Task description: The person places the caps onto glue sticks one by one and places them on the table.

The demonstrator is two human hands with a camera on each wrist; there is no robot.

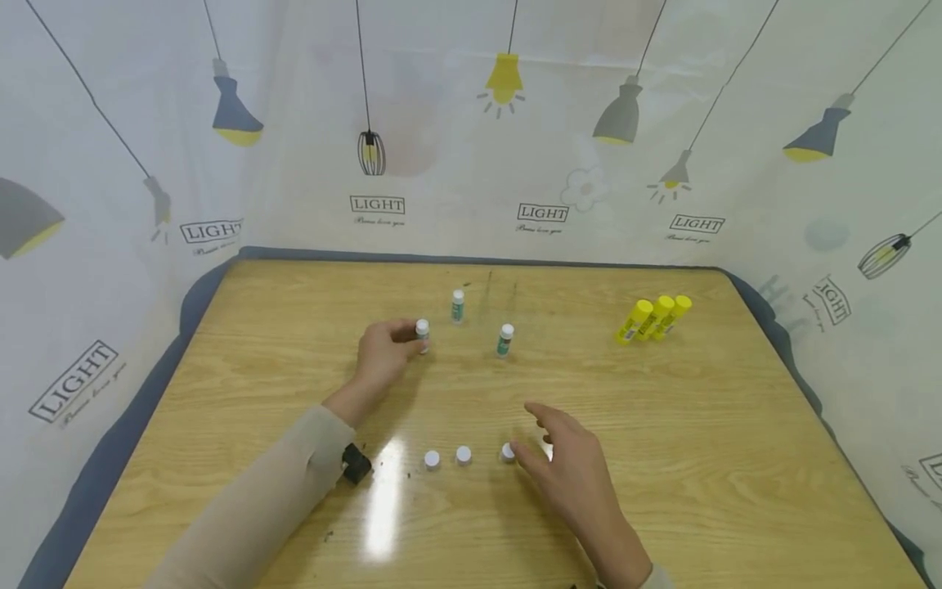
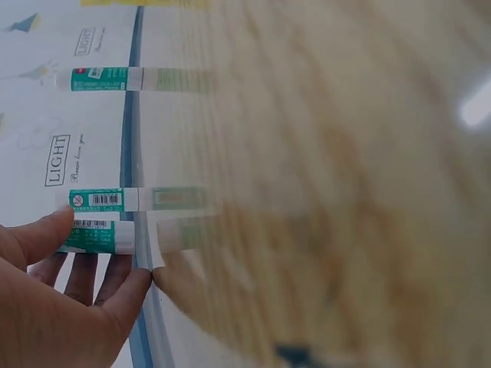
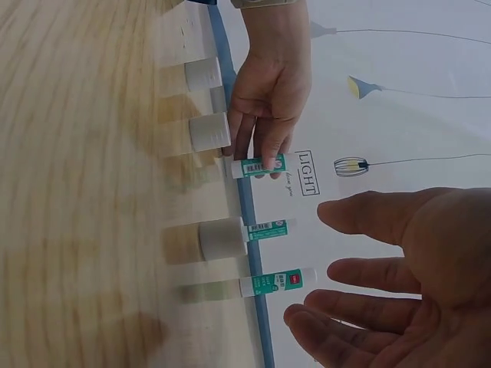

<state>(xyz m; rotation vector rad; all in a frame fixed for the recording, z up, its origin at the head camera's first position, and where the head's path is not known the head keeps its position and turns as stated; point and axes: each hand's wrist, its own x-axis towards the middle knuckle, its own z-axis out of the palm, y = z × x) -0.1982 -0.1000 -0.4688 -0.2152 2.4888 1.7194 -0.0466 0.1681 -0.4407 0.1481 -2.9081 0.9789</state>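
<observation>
A small glue stick point(image 1: 423, 329) with a white top and green label is pinched upright between the thumb and fingers of my left hand point(image 1: 383, 353). Behind it to the right stands a second glue stick point(image 1: 458, 306), and a third glue stick point(image 1: 504, 340) stands farther right. My right hand point(image 1: 577, 458) hovers low over the table, its fingers spread and holding nothing. Beside its thumb is a white cap point(image 1: 508, 452), partly overlapped by the thumb in the head view. Two more white caps, a middle cap point(image 1: 463, 456) and a left cap point(image 1: 432, 460), stand in the same row.
Three yellow glue sticks point(image 1: 654, 318) stand close together at the back right of the wooden table point(image 1: 736, 442). A small black object point(image 1: 356, 465) lies by the left sleeve. A curtain printed with lamps point(image 1: 471, 164) surrounds the table's back and sides.
</observation>
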